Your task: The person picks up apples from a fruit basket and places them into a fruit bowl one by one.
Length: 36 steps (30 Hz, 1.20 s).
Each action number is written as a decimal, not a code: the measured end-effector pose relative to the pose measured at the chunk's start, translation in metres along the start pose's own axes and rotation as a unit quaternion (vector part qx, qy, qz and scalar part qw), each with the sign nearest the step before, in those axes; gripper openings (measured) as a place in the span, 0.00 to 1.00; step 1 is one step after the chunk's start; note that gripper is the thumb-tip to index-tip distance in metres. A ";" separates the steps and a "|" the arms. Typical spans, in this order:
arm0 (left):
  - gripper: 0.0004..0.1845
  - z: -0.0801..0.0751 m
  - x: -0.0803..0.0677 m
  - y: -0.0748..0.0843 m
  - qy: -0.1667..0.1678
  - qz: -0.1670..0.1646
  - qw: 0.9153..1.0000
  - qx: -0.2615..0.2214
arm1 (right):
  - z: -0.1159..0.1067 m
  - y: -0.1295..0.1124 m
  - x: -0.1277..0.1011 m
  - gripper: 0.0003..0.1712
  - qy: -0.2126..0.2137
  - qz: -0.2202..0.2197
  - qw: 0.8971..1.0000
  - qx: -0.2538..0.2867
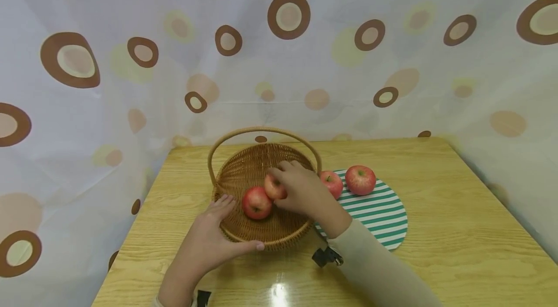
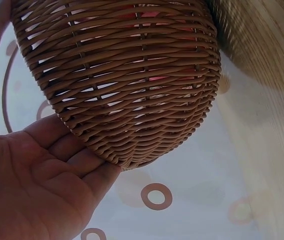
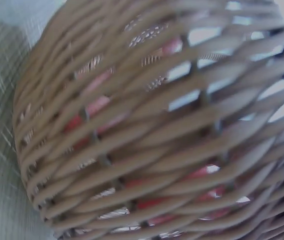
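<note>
A brown wicker basket [image 1: 237, 166] with a tall arched handle stands on the table. My left hand [image 1: 209, 239] holds its near left rim, fingers over the edge and thumb along the front; the left wrist view shows the palm outside the woven wall [image 2: 142, 90]. Inside the basket, my right hand [image 1: 305, 193] grips a red apple [image 1: 273, 188] from above, fingers and thumb around it. Against that one sits another red apple [image 1: 256, 204]. The right wrist view is filled by the basket's weave [image 3: 152, 130], red showing through gaps; the hand is hidden there.
Right of the basket lies a round green-and-white striped mat [image 1: 385, 220]. On it are one red apple [image 1: 360, 180] and a second apple [image 1: 332, 184], partly behind my right hand. A patterned curtain [image 1: 253, 69] hangs behind the wooden table [image 1: 457, 220].
</note>
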State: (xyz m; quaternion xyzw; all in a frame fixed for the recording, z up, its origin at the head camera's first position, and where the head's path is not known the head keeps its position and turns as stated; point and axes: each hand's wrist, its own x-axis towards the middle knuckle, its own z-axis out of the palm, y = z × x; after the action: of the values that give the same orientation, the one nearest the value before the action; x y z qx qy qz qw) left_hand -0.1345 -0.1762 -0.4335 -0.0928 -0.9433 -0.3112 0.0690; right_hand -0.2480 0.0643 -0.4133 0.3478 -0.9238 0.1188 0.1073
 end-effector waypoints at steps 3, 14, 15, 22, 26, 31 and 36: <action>0.67 -0.001 0.001 0.000 -0.006 -0.001 1.000 -0.001 | -0.001 -0.003 -0.006 0.36 0.027 -0.019 0.999 -0.003; 0.68 -0.002 0.002 0.001 -0.014 -0.006 1.000 0.001 | -0.012 -0.008 -0.020 0.38 0.111 -0.078 0.990 0.035; 0.68 -0.002 0.002 0.001 -0.014 -0.005 1.000 0.001 | -0.012 -0.008 -0.021 0.39 0.115 -0.080 0.989 0.041; 0.67 0.000 0.003 0.001 -0.014 -0.005 1.000 0.001 | -0.015 -0.007 -0.030 0.40 0.117 -0.083 0.987 0.071; 0.67 0.000 0.003 0.001 -0.013 -0.007 1.000 0.001 | -0.019 -0.004 -0.036 0.42 0.122 -0.088 0.985 0.088; 0.68 -0.001 0.004 0.002 -0.014 -0.008 1.000 0.004 | -0.025 0.000 -0.043 0.43 0.137 -0.094 0.980 0.113; 0.68 -0.003 0.005 0.003 -0.017 -0.013 1.000 -0.001 | -0.028 0.004 -0.049 0.43 0.162 -0.099 0.973 0.127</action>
State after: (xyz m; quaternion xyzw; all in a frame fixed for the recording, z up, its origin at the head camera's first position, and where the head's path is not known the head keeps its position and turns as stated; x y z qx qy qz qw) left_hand -0.1381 -0.1749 -0.4282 -0.0858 -0.9453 -0.3111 0.0484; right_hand -0.2117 0.1059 -0.4012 0.4248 -0.8322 0.2787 0.2218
